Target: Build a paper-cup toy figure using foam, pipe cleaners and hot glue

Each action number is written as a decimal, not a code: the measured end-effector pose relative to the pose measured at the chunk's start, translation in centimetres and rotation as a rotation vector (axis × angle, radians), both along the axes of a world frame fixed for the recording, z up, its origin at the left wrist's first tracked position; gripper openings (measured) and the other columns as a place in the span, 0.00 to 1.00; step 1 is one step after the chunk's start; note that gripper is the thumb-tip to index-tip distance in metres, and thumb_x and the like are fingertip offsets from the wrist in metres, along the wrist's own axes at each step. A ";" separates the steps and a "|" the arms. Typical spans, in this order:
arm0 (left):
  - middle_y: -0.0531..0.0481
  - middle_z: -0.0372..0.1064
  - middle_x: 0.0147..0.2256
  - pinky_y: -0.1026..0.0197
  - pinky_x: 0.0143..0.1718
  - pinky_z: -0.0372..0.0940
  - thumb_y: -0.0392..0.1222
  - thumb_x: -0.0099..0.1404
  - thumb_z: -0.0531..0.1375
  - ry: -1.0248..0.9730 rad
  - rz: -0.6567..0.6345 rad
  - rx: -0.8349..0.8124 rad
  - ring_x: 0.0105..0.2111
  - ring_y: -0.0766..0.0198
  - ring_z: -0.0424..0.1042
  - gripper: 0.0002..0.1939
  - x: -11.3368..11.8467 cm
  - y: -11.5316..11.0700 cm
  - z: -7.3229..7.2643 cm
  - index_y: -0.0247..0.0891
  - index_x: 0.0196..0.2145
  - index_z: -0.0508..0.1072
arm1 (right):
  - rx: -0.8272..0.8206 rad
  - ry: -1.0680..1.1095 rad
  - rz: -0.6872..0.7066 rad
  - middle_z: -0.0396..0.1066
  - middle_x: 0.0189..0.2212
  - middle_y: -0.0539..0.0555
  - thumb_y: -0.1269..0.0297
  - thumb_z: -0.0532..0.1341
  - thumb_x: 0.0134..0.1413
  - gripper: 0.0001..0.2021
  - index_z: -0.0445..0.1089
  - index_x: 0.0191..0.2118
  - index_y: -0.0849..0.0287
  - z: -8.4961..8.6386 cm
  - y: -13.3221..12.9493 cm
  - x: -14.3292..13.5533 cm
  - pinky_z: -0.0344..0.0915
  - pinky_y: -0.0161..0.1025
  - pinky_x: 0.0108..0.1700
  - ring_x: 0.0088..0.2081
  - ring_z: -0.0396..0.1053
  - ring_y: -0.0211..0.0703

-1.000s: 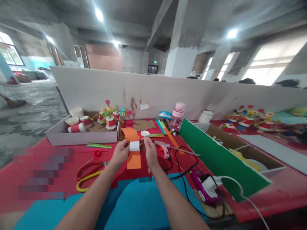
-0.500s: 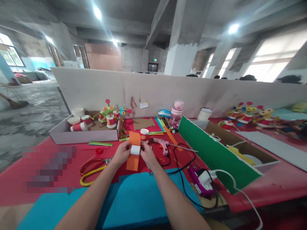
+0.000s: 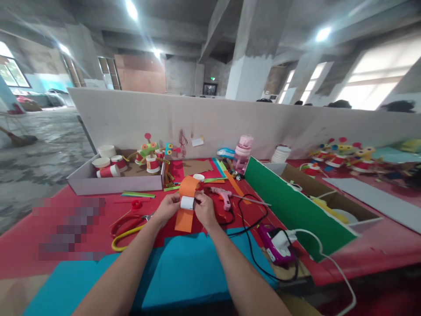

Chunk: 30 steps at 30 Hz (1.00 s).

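An orange paper strip with a white piece across its middle is held up between both hands. My left hand pinches its left edge, fingers closed. On the opposite edge, my right hand is closed too. The strip's upper part curves over, away from me. Behind it a paper cup shows only its rim. Scissors with red and yellow handles lie left of my left forearm. A pink glue gun lies right of my right hand.
A white box with cups and paper-cup figures stands at the left. On the right are a green-sided box and a purple power strip with cables. A pink bottle stands by the white partition. Blue cloth covers the near edge.
The orange strip's upper end has bent into a curve and tilted right, hiding more of the cup. Both hands keep their hold and have shifted only slightly.
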<state>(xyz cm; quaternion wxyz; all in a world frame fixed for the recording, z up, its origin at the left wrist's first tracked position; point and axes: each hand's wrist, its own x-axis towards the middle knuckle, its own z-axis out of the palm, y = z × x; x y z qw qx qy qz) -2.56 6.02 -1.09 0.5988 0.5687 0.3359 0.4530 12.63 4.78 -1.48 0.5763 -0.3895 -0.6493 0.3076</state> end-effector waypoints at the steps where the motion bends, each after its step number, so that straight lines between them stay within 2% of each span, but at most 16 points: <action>1: 0.46 0.77 0.28 0.60 0.34 0.67 0.42 0.49 0.69 -0.007 -0.027 -0.041 0.31 0.57 0.76 0.15 -0.1 0.0 -0.2 0.33 0.35 0.78 | -0.020 0.021 0.032 0.76 0.37 0.54 0.68 0.59 0.50 0.11 0.78 0.37 0.54 -0.1 0.1 0.0 0.68 0.42 0.44 0.39 0.72 0.48; 4: 0.45 0.77 0.28 0.60 0.31 0.67 0.43 0.49 0.70 -0.027 -0.071 -0.130 0.28 0.58 0.76 0.16 -0.3 -0.1 -0.4 0.33 0.35 0.78 | -0.087 0.072 0.130 0.77 0.34 0.52 0.64 0.61 0.49 0.11 0.78 0.38 0.56 -0.2 0.4 0.2 0.69 0.43 0.42 0.36 0.72 0.47; 7: 0.47 0.75 0.25 0.63 0.28 0.66 0.45 0.48 0.71 -0.037 -0.052 -0.152 0.25 0.62 0.73 0.16 -0.2 -0.2 -0.1 0.33 0.33 0.78 | -0.147 0.108 0.186 0.77 0.32 0.51 0.61 0.62 0.49 0.10 0.78 0.35 0.57 -0.3 0.8 0.4 0.69 0.44 0.43 0.36 0.73 0.48; 10: 0.52 0.69 0.21 0.66 0.24 0.62 0.49 0.52 0.69 -0.056 0.020 -0.109 0.21 0.68 0.67 0.15 -0.2 -0.4 0.6 0.34 0.29 0.76 | -0.201 0.197 0.146 0.77 0.29 0.50 0.57 0.63 0.47 0.11 0.78 0.32 0.58 -0.5 1.3 0.8 0.70 0.45 0.42 0.34 0.73 0.48; 13: 0.54 0.67 0.23 0.68 0.23 0.59 0.50 0.56 0.66 -0.087 0.067 -0.054 0.21 0.72 0.64 0.15 -0.3 -0.5 1.3 0.35 0.31 0.74 | -0.253 0.269 0.108 0.77 0.26 0.50 0.55 0.65 0.44 0.12 0.78 0.30 0.59 -0.6 1.5 1.2 0.71 0.46 0.40 0.32 0.73 0.47; 17: 0.52 0.71 0.30 0.68 0.26 0.62 0.44 0.52 0.69 -0.059 0.066 0.026 0.26 0.69 0.68 0.16 -0.4 -0.6 1.5 0.38 0.38 0.73 | -0.284 0.229 0.186 0.76 0.25 0.50 0.56 0.66 0.40 0.11 0.78 0.29 0.57 -0.5 1.2 1.0 0.72 0.48 0.39 0.33 0.74 0.51; 22: 0.44 0.75 0.41 0.60 0.41 0.66 0.38 0.46 0.70 0.002 0.031 0.057 0.40 0.57 0.73 0.24 -0.1 -0.7 1.2 0.36 0.43 0.74 | -0.245 0.091 0.212 0.77 0.26 0.50 0.59 0.66 0.40 0.09 0.78 0.29 0.56 -0.4 0.7 0.3 0.71 0.47 0.38 0.32 0.74 0.50; 25: 0.43 0.75 0.41 0.56 0.43 0.66 0.37 0.46 0.69 0.030 0.045 0.080 0.41 0.55 0.73 0.25 0.1 -0.6 1.0 0.34 0.43 0.74 | -0.233 0.080 0.206 0.77 0.25 0.50 0.60 0.65 0.40 0.08 0.78 0.28 0.56 -0.5 0.5 0.2 0.71 0.46 0.36 0.30 0.74 0.49; 28: 0.45 0.75 0.40 0.58 0.41 0.66 0.38 0.48 0.68 0.046 0.072 0.114 0.38 0.58 0.73 0.23 0.1 -0.6 1.2 0.35 0.44 0.74 | -0.255 0.121 0.175 0.77 0.26 0.50 0.60 0.66 0.38 0.09 0.78 0.30 0.57 -0.7 0.6 0.3 0.71 0.46 0.36 0.31 0.74 0.49; 30: 0.47 0.74 0.38 0.60 0.39 0.66 0.38 0.51 0.66 0.076 0.149 0.147 0.36 0.61 0.72 0.20 -0.3 -0.8 1.7 0.37 0.44 0.73 | -0.311 0.212 0.160 0.78 0.27 0.50 0.60 0.66 0.37 0.11 0.77 0.31 0.57 -0.6 0.9 0.1 0.72 0.46 0.37 0.32 0.75 0.49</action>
